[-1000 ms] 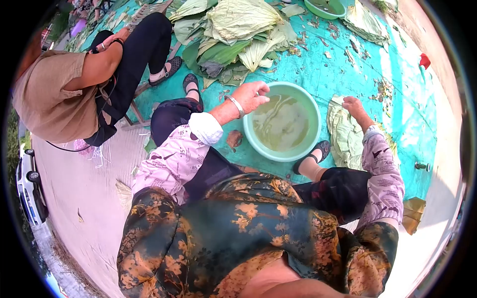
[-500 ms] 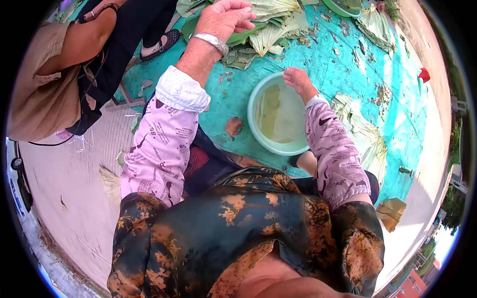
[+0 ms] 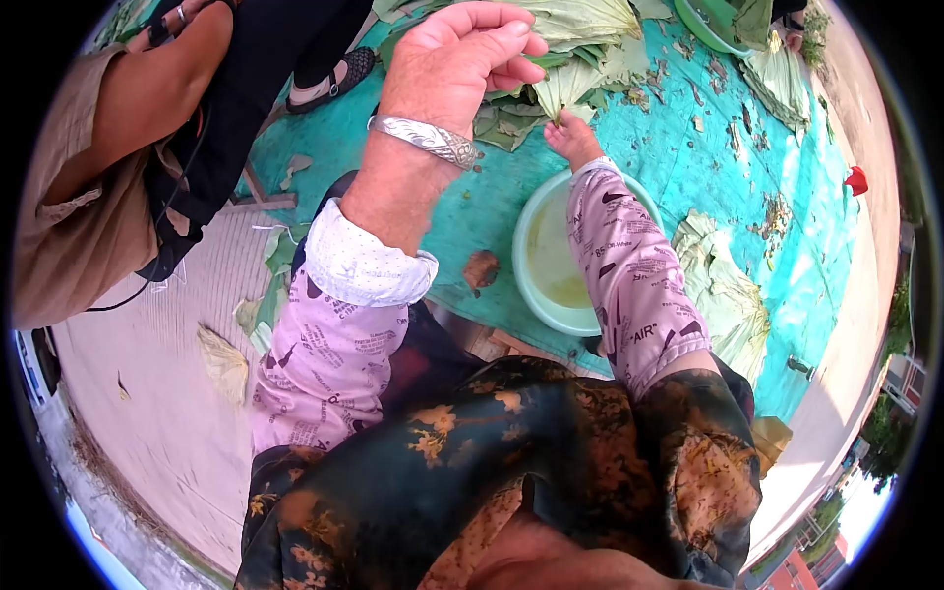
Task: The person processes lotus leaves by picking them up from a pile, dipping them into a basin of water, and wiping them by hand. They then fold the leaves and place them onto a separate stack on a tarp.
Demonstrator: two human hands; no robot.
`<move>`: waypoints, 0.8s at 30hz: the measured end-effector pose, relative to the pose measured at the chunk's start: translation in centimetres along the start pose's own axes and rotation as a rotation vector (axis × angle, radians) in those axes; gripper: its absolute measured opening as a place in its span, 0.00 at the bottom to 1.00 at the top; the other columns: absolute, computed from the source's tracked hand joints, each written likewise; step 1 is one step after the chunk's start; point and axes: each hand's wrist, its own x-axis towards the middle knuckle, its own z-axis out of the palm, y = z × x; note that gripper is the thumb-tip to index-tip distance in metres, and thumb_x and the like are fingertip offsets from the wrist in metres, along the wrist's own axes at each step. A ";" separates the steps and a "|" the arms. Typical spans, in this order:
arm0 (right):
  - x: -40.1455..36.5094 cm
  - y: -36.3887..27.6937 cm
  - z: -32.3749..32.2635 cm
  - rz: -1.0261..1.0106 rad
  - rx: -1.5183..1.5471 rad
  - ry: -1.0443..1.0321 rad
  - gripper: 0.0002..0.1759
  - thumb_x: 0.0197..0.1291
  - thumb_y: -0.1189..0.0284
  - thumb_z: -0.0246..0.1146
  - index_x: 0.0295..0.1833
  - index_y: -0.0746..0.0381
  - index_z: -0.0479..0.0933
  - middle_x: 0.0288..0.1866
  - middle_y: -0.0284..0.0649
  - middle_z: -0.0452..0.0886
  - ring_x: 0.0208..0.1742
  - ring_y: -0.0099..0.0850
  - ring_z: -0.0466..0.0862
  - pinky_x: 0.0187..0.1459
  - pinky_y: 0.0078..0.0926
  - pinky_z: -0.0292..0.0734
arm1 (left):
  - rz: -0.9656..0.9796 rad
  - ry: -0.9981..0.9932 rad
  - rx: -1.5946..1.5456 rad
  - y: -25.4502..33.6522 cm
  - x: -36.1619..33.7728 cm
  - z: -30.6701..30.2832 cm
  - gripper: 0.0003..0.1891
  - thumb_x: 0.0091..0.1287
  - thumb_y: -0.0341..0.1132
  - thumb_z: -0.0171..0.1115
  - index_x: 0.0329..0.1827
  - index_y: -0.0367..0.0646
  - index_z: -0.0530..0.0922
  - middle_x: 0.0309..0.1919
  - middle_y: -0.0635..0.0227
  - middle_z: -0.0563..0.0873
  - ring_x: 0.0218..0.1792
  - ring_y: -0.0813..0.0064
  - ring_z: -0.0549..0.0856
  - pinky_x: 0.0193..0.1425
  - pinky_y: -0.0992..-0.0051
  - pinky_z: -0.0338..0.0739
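Note:
My left hand [image 3: 454, 69], with a silver bracelet at the wrist, hovers in front of the leaf pile. Its fingers are loosely bent and apart, with nothing visible in them. Beyond the basin, my right hand [image 3: 573, 143] pinches the narrow stem end of a large pale green leaf [image 3: 570, 88]. That leaf lies on a heap of big wilted leaves [image 3: 590, 25], partly hidden by my left hand. Below my right forearm stands a light green basin [image 3: 523, 270] with shallow yellowish liquid in it; my sleeve covers part of its rim.
A teal tarp [image 3: 457, 231] strewn with leaf scraps covers the ground. More leaves [image 3: 723, 295] lie right of the basin, and a brown dry piece [image 3: 481, 269] lies left of it. A green tub [image 3: 713, 29] stands at the far right. Another person [image 3: 108, 177] sits on the left.
My right hand has moved forward from over the basin to the leaf heap and taken hold of a leaf's stem end. My left hand has come nearer the camera, and the view has shifted.

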 end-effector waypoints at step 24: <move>-24.0 -2.9 -8.7 -0.492 -0.351 -0.106 0.09 0.58 0.74 0.55 0.45 0.62 0.71 0.38 0.37 0.78 0.36 0.29 0.80 0.35 0.20 0.74 | 0.139 -0.154 -0.090 -4.3 6.2 -0.7 0.07 0.61 0.29 0.53 0.39 0.36 0.73 0.27 0.64 0.80 0.22 0.78 0.78 0.25 0.80 0.72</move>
